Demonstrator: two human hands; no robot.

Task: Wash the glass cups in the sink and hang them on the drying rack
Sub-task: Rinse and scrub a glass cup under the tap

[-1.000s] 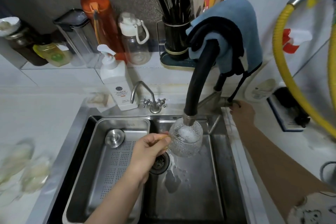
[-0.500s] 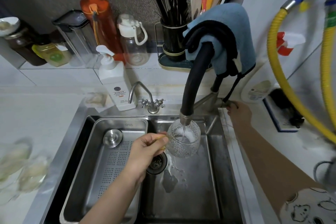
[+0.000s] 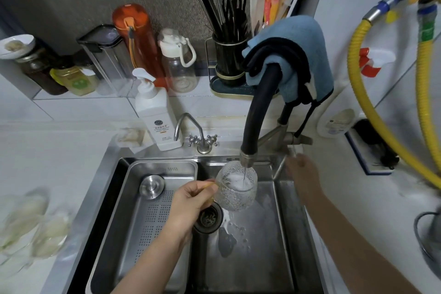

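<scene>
The left hand [image 3: 188, 205] pinches the thin gold-coloured handle of a textured clear glass cup [image 3: 236, 188], fingers curled round it, and holds the cup upright over the stainless steel sink [image 3: 281, 234], just above the round black drain [image 3: 208, 219]. A thin stream of water runs into the cup from the metal nozzle of the black hose tap [image 3: 256, 112], which hangs right over the rim. White foam sits inside the cup. Wet patches and droplets lie on the sink floor beside the drain.

Over at the sink's far right corner, the right hand [image 3: 301, 169] is close to the metal tap lever [image 3: 292, 141]; it is blurred, so I cannot tell whether the fingers are gripping or spread.

On the left side of the sink sits a perforated steel drain tray [image 3: 143, 210], with a round steel plug cap [image 3: 152, 186] lying at its far end. On the sink's far rim stand a white pump soap bottle [image 3: 156, 117] and a small curved chrome tap [image 3: 198, 133]. A blue cloth [image 3: 307, 55] and a dark one drape over the hose tap's arch.

Along the back ledge: an orange bottle [image 3: 136, 38], a clear bottle with a white lid [image 3: 177, 64], and a black holder full of dark chopsticks [image 3: 229, 55]. On the worktop's left edge lie blurred pale glassy shapes [image 3: 33, 227]. A yellow corrugated hose [image 3: 372, 114] loops down at the right.
</scene>
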